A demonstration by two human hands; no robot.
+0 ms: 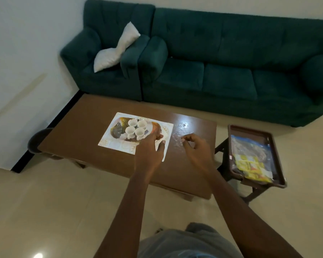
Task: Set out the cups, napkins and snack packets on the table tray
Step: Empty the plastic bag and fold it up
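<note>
A white tray point(108, 140) is being borne by the brown table point(82, 123), toward its far side. Four white cups point(136, 128) are being carried upright on the tray, clustered two by two and touching or nearly so. The left hand point(150, 149) is being held over the tray's near right corner, fingers stretched toward the cups and thumb spread apart; nothing is being gripped, and whether the tray is being touched cannot be told. The right hand point(196, 148) is being held above the bare tabletop just right of the tray, fingers loosely curled and holding nothing. Yellow packets point(252, 166) and a clear bag point(250, 146) are being held in a dark side tray point(250, 128) on a stand right of the table. A white pillow point(116, 49) is being propped on the green sofa point(231, 53) beyond.
</note>
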